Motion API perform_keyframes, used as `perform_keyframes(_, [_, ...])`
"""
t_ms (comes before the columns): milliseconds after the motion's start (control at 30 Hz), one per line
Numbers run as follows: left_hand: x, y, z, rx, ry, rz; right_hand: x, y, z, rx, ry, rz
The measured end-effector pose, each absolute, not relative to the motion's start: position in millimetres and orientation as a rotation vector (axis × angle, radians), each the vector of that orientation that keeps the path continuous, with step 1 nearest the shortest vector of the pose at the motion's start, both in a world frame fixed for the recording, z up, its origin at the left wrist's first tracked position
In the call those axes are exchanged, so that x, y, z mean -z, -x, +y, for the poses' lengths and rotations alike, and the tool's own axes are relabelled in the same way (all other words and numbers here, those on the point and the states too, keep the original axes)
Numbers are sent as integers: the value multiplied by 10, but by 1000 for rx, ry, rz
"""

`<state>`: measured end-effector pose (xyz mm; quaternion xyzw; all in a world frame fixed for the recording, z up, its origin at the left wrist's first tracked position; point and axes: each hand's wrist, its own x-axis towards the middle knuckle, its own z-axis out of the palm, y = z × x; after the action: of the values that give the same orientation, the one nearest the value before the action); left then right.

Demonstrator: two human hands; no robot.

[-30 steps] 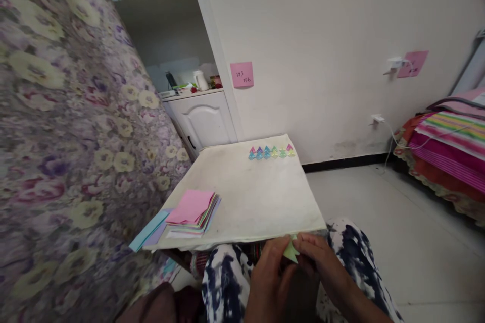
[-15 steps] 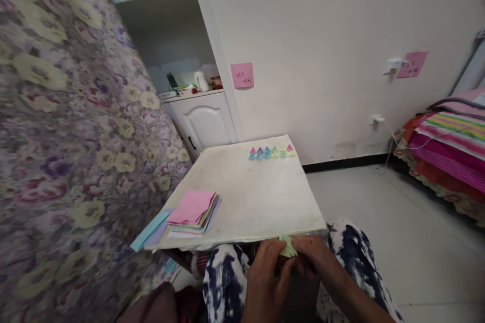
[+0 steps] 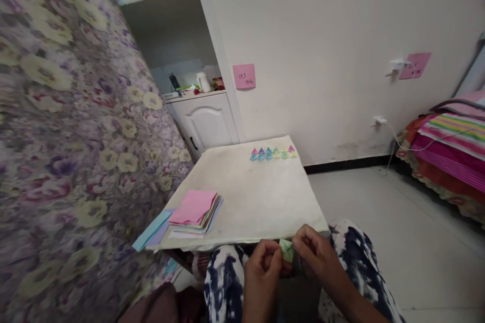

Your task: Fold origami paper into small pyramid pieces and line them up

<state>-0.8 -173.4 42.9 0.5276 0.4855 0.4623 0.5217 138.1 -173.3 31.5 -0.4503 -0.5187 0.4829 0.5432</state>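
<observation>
Just beyond the table's front edge, a small light-green folded paper [image 3: 287, 251] is held low over my lap. My left hand [image 3: 264, 265] pinches its left side between thumb and bent fingers. At its upper right edge, my right hand [image 3: 311, 248] has thumb and forefinger drawn together in a pinch on the paper's rim. Creases and a raised point show on the green paper; its underside is hidden. Several small folded paper trees [image 3: 273, 154] in pink, purple, blue, green and yellow stand in a row at the table's far right.
A stack of coloured paper sheets [image 3: 195, 208], pink on top, lies at the front left of the cloth-covered table [image 3: 253, 197]. Blue strips of paper [image 3: 152, 231] overhang the left edge. A floral curtain [image 3: 76, 161] hangs at left. A bed [image 3: 450, 156] stands at right.
My right hand has lifted and drawn back slightly to the right, from wrapped round the green paper to a pinch at its edge. More of the paper shows now.
</observation>
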Motion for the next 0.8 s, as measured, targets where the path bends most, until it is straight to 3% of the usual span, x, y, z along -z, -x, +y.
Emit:
perform_keyframes(167, [-345, 3, -1685, -1119, -1093, 1080, -192, -1372, -1726, -1319, 898, -1066])
perform_keyframes(800, [-358, 31, -1671, -1111, -1192, 1144, -329, -1393, -1765, -832, 1187, -1589])
